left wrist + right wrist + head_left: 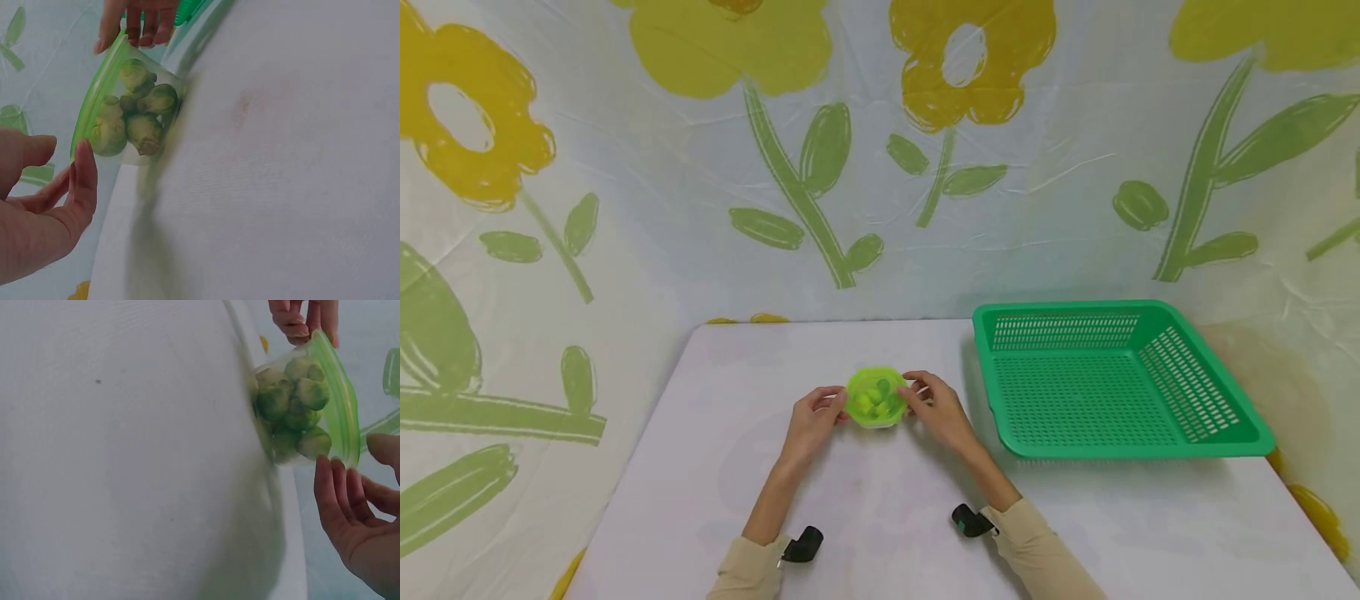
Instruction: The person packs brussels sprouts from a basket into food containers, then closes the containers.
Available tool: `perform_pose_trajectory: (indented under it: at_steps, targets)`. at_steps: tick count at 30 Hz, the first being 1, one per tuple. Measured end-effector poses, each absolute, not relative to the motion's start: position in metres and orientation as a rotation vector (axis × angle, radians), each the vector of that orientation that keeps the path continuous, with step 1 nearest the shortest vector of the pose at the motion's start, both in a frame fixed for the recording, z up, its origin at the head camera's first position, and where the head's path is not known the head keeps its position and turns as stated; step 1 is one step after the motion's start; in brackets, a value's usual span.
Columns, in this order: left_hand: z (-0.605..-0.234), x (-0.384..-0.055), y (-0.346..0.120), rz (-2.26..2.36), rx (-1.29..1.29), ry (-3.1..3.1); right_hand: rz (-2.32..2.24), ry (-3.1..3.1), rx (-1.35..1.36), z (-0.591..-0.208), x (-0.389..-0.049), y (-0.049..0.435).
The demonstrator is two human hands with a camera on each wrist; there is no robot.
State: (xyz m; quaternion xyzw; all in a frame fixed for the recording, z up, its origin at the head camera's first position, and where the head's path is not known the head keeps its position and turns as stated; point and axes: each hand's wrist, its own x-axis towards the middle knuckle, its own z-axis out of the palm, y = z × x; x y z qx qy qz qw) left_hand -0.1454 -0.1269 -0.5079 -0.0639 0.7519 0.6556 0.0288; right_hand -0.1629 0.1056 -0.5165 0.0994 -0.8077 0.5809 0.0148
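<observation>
A small clear tub with a translucent bright-green lid (pixel 876 397) stands on the white table. Several Brussels sprouts (pixel 144 128) show through its side, and more clearly from the other side in the right wrist view. My left hand (pixel 812 423) is at the tub's left edge; its fingertips (pixel 85 156) touch the lid's rim while the thumb stands apart. At the opposite edge is my right hand (pixel 942 412). Its fingertips (pixel 322 464) touch the rim from the side, with the thumb a little off the lid (pixel 342 406).
A large green plastic basket (pixel 1150 450) with slotted walls stands on the right of the white table (pixel 865 517). Behind and beside the table hangs a cloth (pixel 1045 217) printed with yellow flowers. Each wrist wears a small black camera (pixel 805 544).
</observation>
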Motion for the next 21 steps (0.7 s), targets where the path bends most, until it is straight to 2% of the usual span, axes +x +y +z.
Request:
perform_pose_trajectory:
  at_steps: [5, 21]
  targets:
    - [-0.495, -0.144, -0.128, 1.981, -0.199, 2.378, 1.601, -2.504, 0.325, -0.511, -0.163, 0.108]
    - [-0.475, -0.153, -0.141, 1.859, -0.102, 2.548, 1.426, -2.392, 0.498, -0.479, -0.161, 0.116]
